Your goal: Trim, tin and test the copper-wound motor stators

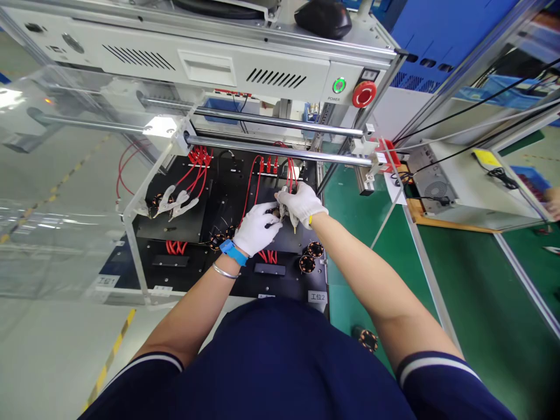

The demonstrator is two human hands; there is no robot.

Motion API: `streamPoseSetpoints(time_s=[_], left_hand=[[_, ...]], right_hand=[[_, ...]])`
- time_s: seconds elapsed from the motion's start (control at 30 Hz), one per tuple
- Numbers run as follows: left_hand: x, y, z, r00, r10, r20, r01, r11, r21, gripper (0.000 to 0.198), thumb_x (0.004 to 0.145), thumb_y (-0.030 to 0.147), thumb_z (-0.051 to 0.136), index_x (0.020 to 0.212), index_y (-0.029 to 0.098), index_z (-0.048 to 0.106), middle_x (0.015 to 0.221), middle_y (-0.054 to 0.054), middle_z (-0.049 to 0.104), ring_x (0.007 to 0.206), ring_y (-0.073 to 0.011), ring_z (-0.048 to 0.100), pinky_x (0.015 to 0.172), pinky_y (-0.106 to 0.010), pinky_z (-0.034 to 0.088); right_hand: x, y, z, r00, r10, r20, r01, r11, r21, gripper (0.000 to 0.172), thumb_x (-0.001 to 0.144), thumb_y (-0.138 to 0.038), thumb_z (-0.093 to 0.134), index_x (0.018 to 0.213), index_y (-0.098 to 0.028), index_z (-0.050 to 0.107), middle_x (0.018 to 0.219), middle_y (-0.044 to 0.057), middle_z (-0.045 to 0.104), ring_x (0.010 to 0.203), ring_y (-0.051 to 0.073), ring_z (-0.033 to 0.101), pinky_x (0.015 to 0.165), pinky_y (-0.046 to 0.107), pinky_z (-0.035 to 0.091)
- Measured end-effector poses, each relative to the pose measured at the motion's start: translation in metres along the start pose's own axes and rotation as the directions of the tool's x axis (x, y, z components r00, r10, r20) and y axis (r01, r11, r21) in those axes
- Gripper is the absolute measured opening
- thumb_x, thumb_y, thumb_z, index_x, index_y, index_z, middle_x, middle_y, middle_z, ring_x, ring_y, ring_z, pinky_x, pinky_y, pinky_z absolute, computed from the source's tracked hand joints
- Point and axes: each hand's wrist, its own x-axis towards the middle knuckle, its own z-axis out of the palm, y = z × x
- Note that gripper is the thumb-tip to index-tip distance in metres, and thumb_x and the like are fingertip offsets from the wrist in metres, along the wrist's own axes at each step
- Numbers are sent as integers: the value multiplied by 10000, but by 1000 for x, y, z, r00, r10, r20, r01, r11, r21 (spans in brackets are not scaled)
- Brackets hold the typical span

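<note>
My right hand (303, 204), in a white glove, is closed on a grey-white spring clip (282, 205) at the right station of the black test plate. Red wires (291, 169) run down behind that hand. My left hand (257, 230), also gloved, meets it from the left. Its thumb and fingers are bent together at a small part mostly hidden beside the clip. Just left of this hand lie wound copper coil rings (217, 241) with loose wire ends. Two more coil rings (307, 263) sit on the plate below my right hand.
Several white clips (177, 202) rest at the left station. Steel rails (271, 149) cross above the plate, beside a clear plastic cover (135, 251). A red emergency button (364, 94) is on the machine front. Another coil ring (366, 339) lies on the green mat (354, 227).
</note>
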Motion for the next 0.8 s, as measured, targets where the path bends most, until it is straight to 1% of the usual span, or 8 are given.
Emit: streamPoseSetpoints(time_s=[0.13, 0.27, 0.4, 0.5, 0.6, 0.7, 0.77, 0.8], left_hand=[[1, 1, 0, 1000, -4, 1, 4, 1000, 7, 85, 773, 233, 655, 720, 195, 709, 1144, -61, 664, 1036, -235, 600, 900, -376, 512], [2, 2, -1, 1000, -5, 5, 5, 1000, 11, 80, 764, 223, 658, 703, 192, 699, 1153, -55, 663, 1033, -231, 601, 900, -366, 510], [2, 3, -2, 1000, -1, 9, 1, 1000, 13, 94, 775, 229, 646, 705, 192, 697, 1172, -53, 657, 1039, -225, 600, 906, -361, 508], [2, 3, -2, 1000, 0, 14, -1, 1000, 17, 93, 777, 231, 643, 709, 197, 697, 1166, -50, 657, 1042, -227, 597, 905, -366, 510], [2, 3, -2, 1000, -4, 17, 4, 1000, 22, 94, 777, 231, 639, 710, 201, 696, 1147, -49, 660, 1042, -228, 595, 905, -373, 509], [3, 3, -2, 1000, -15, 21, 14, 1000, 26, 104, 783, 241, 631, 709, 206, 695, 1136, -46, 662, 1030, -226, 597, 894, -376, 514], [3, 3, -1, 999, -25, 21, 24, 999, 26, 108, 783, 245, 628, 706, 208, 695, 1138, -45, 661, 1021, -227, 600, 882, -378, 518], [2, 3, -1, 999, -29, 19, 28, 999, 25, 108, 783, 246, 627, 707, 208, 695, 1142, -46, 660, 1023, -227, 600, 882, -377, 518]], right_hand=[[5, 2, 4, 1000, -3, 10, 3, 1000, -31, 424, 628, -511, 702, 903, -199, 620, 768, 11, 667, 633, 162, 598, 595, 295, 453], [4, -2, 3, 1000, 1, 26, -2, 999, 38, 341, 648, -448, 692, 867, -197, 617, 749, 2, 667, 614, 146, 596, 564, 268, 446], [0, -10, -3, 999, 37, 24, -38, 999, 38, 276, 666, -403, 687, 818, -182, 620, 695, 2, 651, 576, 128, 574, 538, 252, 431], [-1, -11, -3, 1000, 20, 19, -21, 999, 27, 314, 654, -419, 703, 836, -175, 625, 718, 10, 659, 596, 132, 578, 561, 260, 443], [0, -7, 2, 1000, 14, 28, -16, 998, 55, 346, 645, -420, 715, 868, -171, 630, 746, 18, 670, 609, 137, 590, 579, 270, 466], [0, -4, 2, 998, 26, 55, -34, 990, 137, 361, 612, -398, 759, 864, -177, 626, 741, 19, 669, 590, 141, 598, 552, 273, 488], [-1, -3, -2, 995, 45, 89, -67, 964, 256, 358, 598, -356, 789, 857, -182, 613, 727, 17, 662, 564, 141, 599, 520, 271, 505], [-1, -3, -4, 994, 68, 85, -93, 939, 331, 341, 608, -331, 790, 851, -182, 603, 708, 14, 655, 543, 138, 596, 499, 267, 510]])
